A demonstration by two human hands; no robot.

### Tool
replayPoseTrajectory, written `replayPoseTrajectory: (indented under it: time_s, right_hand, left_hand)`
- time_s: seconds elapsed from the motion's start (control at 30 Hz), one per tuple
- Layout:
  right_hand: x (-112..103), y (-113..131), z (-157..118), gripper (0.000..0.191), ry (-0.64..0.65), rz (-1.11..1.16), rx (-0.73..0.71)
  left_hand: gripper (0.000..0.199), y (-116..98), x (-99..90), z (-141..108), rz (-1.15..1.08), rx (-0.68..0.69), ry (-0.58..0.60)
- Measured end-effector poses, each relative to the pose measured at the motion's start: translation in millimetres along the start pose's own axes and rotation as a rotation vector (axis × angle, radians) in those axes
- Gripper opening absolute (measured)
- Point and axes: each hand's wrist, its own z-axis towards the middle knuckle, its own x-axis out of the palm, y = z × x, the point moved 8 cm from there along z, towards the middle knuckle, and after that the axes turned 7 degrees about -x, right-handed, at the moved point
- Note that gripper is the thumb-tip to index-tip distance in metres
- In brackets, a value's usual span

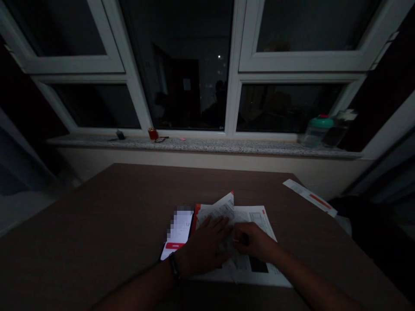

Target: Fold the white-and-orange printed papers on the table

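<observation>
The folded page is lying beneath the flat-spread left hand, the right hand curling beside it, grip indiscernible.

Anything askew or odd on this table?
Yes: under the left hand, a page is bent diagonally, its corner poking past the top of the booklet instead of lying square. A paper strip also sits at the right edge of the table, possibly overhanging; too dark to tell.
</observation>
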Motion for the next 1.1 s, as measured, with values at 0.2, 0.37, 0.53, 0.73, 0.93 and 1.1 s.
replayPoseTrajectory:
  time_s: [0.2,0.37,0.53,0.73,0.93,1.1]
  right_hand:
    - [-5.1,-3.2,-0.4,0.013,-0.073,-0.043,0.047]
    - [-12.9,-10.5,3.7,0.014,-0.15,-0.067,0.1]
    - [0.0,0.6,2.6,0.015,0.019,0.016,0.0]
    - [0.0,0.3,-0.3,0.014,-0.015,0.033,0.039]
    - [-7.2,-5.8,2.8,0.011,-0.108,-0.025,0.089]
    - [4.8,1.4,0.0,0.012,0.044,-0.006,-0.028]
  left_hand:
    - [0.07,3.5,1.4,1.3,0.015,-0.012,-0.015]
    - [0.06,11.1,6.3,5.4,0.062,-0.082,-0.032]
    - [0.057,9.3,5.1,6.1,0.073,-0.082,-0.028]
    - [0.056,9.5,2.5,5.6,0.058,-0.1,-0.025]
    - [0.057,15.3,2.8,6.0,0.065,-0.178,-0.055]
    - [0.064,16.5,4.3,4.8,0.068,-0.171,-0.055]
